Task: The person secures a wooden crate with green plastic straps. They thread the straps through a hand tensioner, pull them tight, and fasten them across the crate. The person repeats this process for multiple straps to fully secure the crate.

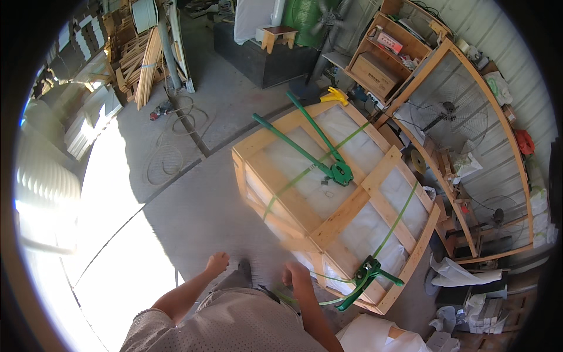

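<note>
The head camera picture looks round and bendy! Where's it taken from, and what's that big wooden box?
There's no robot, just a person. The camera sits on their head, looking down, and its very wide lens bends straight edges. The left hand and right hand are bare, but too small to tell whether they hold anything. To the right is a wooden crate with white wrapping showing inside. Green straps cross its top, where a long-handled green tool lies; a smaller green tool sits at the near end.
</note>
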Demonstrator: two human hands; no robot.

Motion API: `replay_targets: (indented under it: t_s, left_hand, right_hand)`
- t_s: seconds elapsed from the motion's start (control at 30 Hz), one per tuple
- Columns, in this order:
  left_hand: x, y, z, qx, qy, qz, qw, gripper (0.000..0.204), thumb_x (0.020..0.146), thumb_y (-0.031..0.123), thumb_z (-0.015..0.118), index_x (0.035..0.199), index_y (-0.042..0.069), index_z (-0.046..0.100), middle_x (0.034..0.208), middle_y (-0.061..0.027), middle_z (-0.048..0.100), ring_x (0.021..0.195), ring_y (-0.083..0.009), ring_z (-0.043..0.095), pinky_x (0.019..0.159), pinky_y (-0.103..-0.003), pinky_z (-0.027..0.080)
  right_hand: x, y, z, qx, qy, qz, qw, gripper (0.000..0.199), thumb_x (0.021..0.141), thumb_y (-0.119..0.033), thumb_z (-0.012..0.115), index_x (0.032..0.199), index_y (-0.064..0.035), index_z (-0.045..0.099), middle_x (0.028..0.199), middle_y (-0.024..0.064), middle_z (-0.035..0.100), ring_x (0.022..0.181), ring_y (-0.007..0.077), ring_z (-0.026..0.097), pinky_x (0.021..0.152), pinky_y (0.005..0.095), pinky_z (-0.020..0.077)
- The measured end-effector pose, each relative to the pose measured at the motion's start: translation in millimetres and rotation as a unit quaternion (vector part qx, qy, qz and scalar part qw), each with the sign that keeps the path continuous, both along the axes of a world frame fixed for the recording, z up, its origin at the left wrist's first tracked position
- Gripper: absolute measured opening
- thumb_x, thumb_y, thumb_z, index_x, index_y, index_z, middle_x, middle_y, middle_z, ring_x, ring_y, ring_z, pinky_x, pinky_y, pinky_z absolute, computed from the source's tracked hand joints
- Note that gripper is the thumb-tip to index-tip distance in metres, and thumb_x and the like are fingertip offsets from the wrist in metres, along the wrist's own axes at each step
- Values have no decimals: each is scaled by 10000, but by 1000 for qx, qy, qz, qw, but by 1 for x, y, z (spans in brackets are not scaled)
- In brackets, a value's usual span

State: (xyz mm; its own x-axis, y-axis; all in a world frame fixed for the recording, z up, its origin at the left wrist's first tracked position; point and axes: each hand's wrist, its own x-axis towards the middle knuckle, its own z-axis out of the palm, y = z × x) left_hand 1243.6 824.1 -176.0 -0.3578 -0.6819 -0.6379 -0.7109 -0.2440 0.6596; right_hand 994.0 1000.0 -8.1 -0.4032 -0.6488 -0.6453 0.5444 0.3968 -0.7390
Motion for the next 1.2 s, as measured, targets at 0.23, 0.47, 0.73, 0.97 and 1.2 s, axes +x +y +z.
replay_targets:
  t_s: [0.23,0.47,0.73,0.97,1.2]
  left_hand:
    - [72,-60,13,63,50,225,971,302,919,207,499,984,-44,654,724,-130,654,523,-181,589,459,-328,464]
    - [92,-85,-2,175,17,279,944,292,902,231,527,997,-26,629,754,-138,664,537,-211,600,481,-347,479]
    - [149,-197,-84,-152,-142,-141,968,192,901,220,550,877,58,651,784,-110,688,628,-225,673,539,-360,550]
    - [176,-306,-91,28,57,191,980,174,918,210,563,1004,71,623,780,-119,686,557,-194,646,457,-325,526]
    - [187,-426,-132,-165,-132,-209,955,286,775,258,663,1016,104,676,1063,-140,668,1006,-306,639,802,-463,537]
  right_hand:
    - [7,-117,-8,-5,23,80,997,264,901,-277,570,802,-33,585,586,74,544,484,172,497,468,323,398]
    - [-18,-225,-32,-10,67,122,990,265,896,-247,573,866,15,602,577,82,541,478,170,498,467,323,397]
    - [-67,-359,-81,-38,203,169,964,241,896,-223,566,799,-4,586,566,70,521,455,154,486,455,310,375]
    - [-90,-498,-66,-192,444,215,848,233,892,-211,542,737,-38,555,559,49,511,454,144,465,480,300,375]
    - [-131,-626,-35,-75,245,87,963,234,898,-222,546,726,-65,567,557,31,495,474,133,463,485,302,366]
